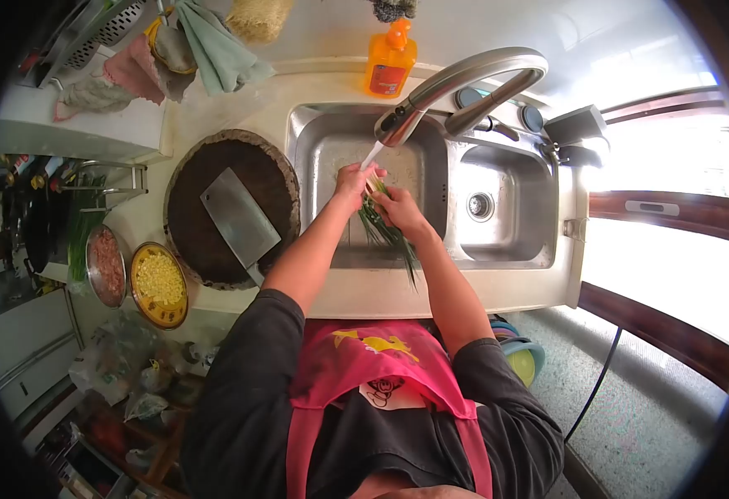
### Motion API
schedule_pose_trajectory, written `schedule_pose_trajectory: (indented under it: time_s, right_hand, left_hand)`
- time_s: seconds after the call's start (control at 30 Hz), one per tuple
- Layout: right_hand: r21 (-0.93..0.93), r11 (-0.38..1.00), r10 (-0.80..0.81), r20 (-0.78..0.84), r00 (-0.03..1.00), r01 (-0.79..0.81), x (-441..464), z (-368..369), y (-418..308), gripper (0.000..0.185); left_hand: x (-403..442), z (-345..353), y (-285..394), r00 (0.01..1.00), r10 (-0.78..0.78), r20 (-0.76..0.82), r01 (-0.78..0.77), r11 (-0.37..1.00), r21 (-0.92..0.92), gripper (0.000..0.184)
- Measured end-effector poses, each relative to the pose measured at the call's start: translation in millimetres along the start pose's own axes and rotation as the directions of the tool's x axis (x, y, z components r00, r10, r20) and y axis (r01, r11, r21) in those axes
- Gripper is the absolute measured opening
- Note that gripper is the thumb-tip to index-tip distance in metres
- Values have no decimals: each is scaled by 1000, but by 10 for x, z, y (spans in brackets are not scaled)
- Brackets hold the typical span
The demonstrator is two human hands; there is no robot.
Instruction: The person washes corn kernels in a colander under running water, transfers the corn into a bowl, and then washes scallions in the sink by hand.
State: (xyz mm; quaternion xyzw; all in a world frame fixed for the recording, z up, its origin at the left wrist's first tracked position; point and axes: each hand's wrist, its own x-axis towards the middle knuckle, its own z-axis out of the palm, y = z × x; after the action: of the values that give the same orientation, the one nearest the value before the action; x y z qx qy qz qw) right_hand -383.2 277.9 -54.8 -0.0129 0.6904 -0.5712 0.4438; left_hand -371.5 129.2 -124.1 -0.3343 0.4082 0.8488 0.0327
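Observation:
A bunch of green onions (379,228) is held over the large left sink basin (314,141), its pale ends up by my fingers and its green leaves hanging toward me. My left hand (353,183) is closed around the pale end, right under the stream from the faucet (398,121). Just below and to the right, my right hand (399,209) grips the bunch with bent fingers. Running water (371,155) falls onto my left hand and the stems.
Left of the sink, a cleaver (240,218) lies on a round wooden chopping block (190,179). Farther left stand a yellow bowl (180,309) of chopped yellow pieces and a metal bowl (92,274) of minced meat. An orange soap bottle (389,66) stands behind the smaller right basin's neighbour.

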Motion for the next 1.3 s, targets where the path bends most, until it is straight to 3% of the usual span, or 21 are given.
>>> schedule_pose_trajectory:
  time_s: [0.1, 0.2, 0.3, 0.33, 0.43, 0.53, 0.63, 0.73, 0.83, 0.87, 0.97, 1.0, 1.1, 1.13, 1.23, 1.3]
  right_hand:
    - [-25, 999, 22, 72, 997, -20, -125, -58, -110, 22]
    - [-9, 1000, 16, 77, 997, -15, -243, -167, -154, 23]
    - [-61, 998, 2, 151, 989, 8, -219, -253, -106, 23]
    - [-91, 996, -9, 162, 987, 24, -200, -271, -103, 23]
    - [-151, 987, -18, 182, 983, 46, -238, -269, -121, 23]
    - [-160, 986, -10, 185, 983, 41, -259, -261, -163, 24]
    - [-171, 985, -6, 193, 981, 40, -201, -262, -128, 25]
    - [-151, 988, -3, 203, 979, 34, -181, -221, -133, 26]
    - [-89, 994, -45, 171, 984, 61, -139, -169, -109, 26]
    - [-53, 994, -85, 140, 987, 93, -69, -124, -69, 27]
    - [-15, 981, -188, 167, 968, 193, 233, 30, 62, 29]
    - [-12, 976, -213, 193, 958, 219, 301, 64, 95, 30]
    - [210, 970, 48, 342, 939, -126, 273, 64, -187, 29]
    - [216, 962, 84, 350, 933, -168, 315, 46, -158, 29]
    - [233, 971, -26, 312, 950, -50, 440, 54, 37, 30]
    - [95, 995, -20, 297, 955, -9, 455, -39, 293, 31]
  left_hand:
    - [17, -50, 66, 985, -34, -168, -3, 977, -214, 17]
    - [-26, -311, 181, 997, 5, -78, -6, 1000, -6, 19]
    - [-305, -235, 392, 988, 39, 151, -62, 986, 152, 23]
    - [-344, -270, 443, 985, -37, 170, 18, 994, 110, 24]
    - [-428, -274, 542, 971, -31, 235, -32, 964, 262, 21]
    - [-457, -287, 579, 952, 13, 306, -110, 947, 303, 22]
    - [-450, -279, 518, 904, 156, 399, -320, 866, 385, 23]
    - [-358, -298, 435, 977, 176, 118, -211, 840, 500, 23]
    - [-326, -323, 387, 946, 197, -256, -187, 980, 62, 28]
    - [-401, -275, 271, 964, 127, -234, -159, 980, -121, 32]
    - [-631, -125, 162, 995, -58, 78, 67, 992, -110, 31]
    - [-629, -106, 200, 991, -71, 115, 70, 997, 12, 30]
    - [-503, -161, 414, 982, -97, 161, 82, 992, 99, 31]
    - [-411, -182, 467, 976, -78, 201, 76, 997, 19, 28]
    - [-185, -224, 646, 989, 87, 118, -65, 982, -178, 24]
    - [-174, -237, 881, 986, 143, 81, -113, 949, -293, 23]
